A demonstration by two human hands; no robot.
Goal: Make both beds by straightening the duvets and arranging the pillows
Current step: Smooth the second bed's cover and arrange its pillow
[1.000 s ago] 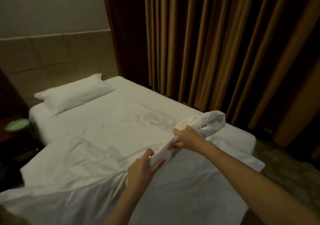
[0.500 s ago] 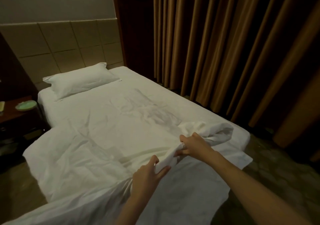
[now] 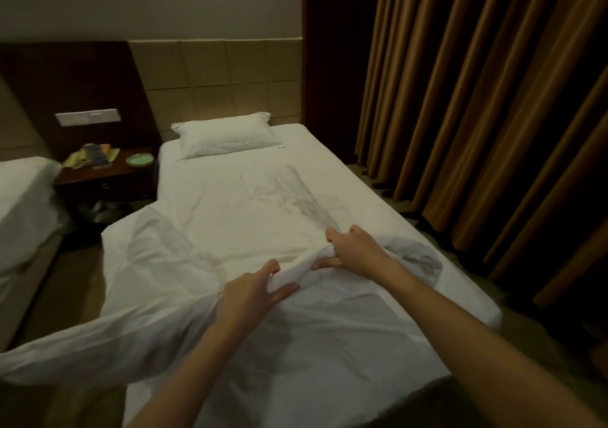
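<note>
Both hands gripped a bunched ridge of the duvet near the foot of the bed.

The left hand (image 3: pixel 251 291) and right hand (image 3: pixel 353 251) each pinched the rolled fold of the duvet (image 3: pixel 204 263), which lay crumpled across the foot half of the bed (image 3: pixel 332 151) and spilled over its left edge towards the floor. A hard tug seemed likely to drag that overhang further off, or to skew the cover. The pillow (image 3: pixel 227 134) sat at the head edge, well apart. The curtain (image 3: pixel 477 98) hung close along the right edge, leaving little room there; the gap to the nightstand (image 3: pixel 98 171) and second bed (image 3: pixel 23 190) on the left looked wider.
</note>
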